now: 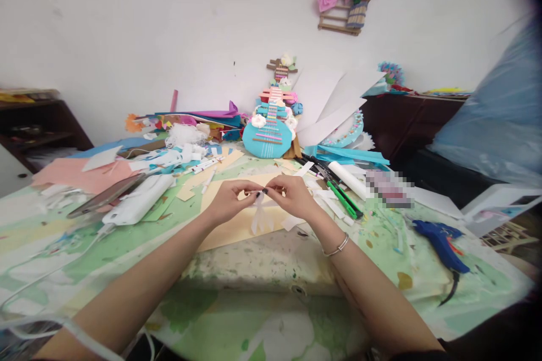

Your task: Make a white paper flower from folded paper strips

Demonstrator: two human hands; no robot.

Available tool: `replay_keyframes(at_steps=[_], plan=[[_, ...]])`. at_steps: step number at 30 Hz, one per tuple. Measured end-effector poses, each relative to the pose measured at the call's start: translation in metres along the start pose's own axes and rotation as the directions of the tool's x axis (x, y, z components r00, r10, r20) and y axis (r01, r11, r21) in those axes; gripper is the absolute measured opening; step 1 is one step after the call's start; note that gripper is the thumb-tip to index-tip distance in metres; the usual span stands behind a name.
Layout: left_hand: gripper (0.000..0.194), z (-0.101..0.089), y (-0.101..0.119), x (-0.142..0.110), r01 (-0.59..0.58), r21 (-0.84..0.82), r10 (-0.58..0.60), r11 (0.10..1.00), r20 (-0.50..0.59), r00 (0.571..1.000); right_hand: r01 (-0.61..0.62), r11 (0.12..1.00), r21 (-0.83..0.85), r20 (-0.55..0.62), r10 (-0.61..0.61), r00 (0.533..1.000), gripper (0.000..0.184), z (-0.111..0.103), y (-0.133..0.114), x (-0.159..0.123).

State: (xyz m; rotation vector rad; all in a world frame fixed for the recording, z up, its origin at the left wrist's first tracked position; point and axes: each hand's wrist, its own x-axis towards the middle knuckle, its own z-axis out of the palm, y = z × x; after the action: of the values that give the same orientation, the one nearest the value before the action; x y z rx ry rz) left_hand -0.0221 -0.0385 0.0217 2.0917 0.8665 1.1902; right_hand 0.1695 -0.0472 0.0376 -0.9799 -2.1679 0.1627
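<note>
My left hand (228,201) and my right hand (290,194) meet at the fingertips over the middle of the table. Both pinch the top of a white, thin paper piece (261,220) with strips that hang down; its exact make is hard to see. Below it lies a sheet of cream paper (218,231). Behind my hands a blue paper guitar (268,140) with white flowers leans against the wall. Right of my right hand are white paper strips (328,197) and a green-handled tool (342,199).
A blue glue gun (442,245) lies at the right. At the left are a white power bank (139,198) with a cable, a phone (105,194) and piled paper scraps (182,155). A white paper roll (349,179) lies behind the green tool.
</note>
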Motion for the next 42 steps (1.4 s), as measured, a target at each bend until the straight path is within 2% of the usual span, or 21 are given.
replay_keyframes(at_steps=[3, 13, 17, 25, 33, 42], plan=[[0.021, 0.0004, -0.0014, -0.0006, -0.015, 0.021, 0.015, 1.000, 0.011, 1.000, -0.011, 1.000, -0.029, 0.051, 0.013, 0.999, 0.019, 0.0018, 0.0023, -0.0003], [0.022, 0.0033, 0.0070, 0.0006, 0.078, -0.076, -0.076, 0.994, 0.030, 0.997, -0.099, 0.995, -0.002, 0.007, 0.099, 0.995, 0.016, 0.0018, -0.0019, -0.0001], [0.020, 0.0048, 0.0049, 0.0016, 0.121, -0.117, -0.118, 0.986, 0.031, 0.993, -0.088, 0.996, -0.019, -0.007, 0.088, 0.996, 0.013, 0.0019, -0.0024, -0.0003], [0.021, 0.0041, -0.0008, 0.0021, 0.135, -0.132, -0.127, 0.982, 0.064, 0.990, -0.073, 0.996, -0.046, -0.034, 0.072, 0.997, 0.012, 0.0044, -0.0020, -0.0009], [0.019, 0.0038, 0.0029, 0.0010, 0.183, -0.144, -0.179, 0.973, 0.038, 0.983, -0.056, 0.998, -0.018, -0.043, 0.055, 0.998, 0.014, 0.0029, -0.0041, -0.0014], [0.022, 0.0040, 0.0039, 0.0007, 0.170, -0.190, -0.164, 0.967, 0.045, 0.985, -0.027, 1.000, -0.001, -0.069, 0.027, 0.997, 0.013, 0.0032, -0.0036, -0.0015]])
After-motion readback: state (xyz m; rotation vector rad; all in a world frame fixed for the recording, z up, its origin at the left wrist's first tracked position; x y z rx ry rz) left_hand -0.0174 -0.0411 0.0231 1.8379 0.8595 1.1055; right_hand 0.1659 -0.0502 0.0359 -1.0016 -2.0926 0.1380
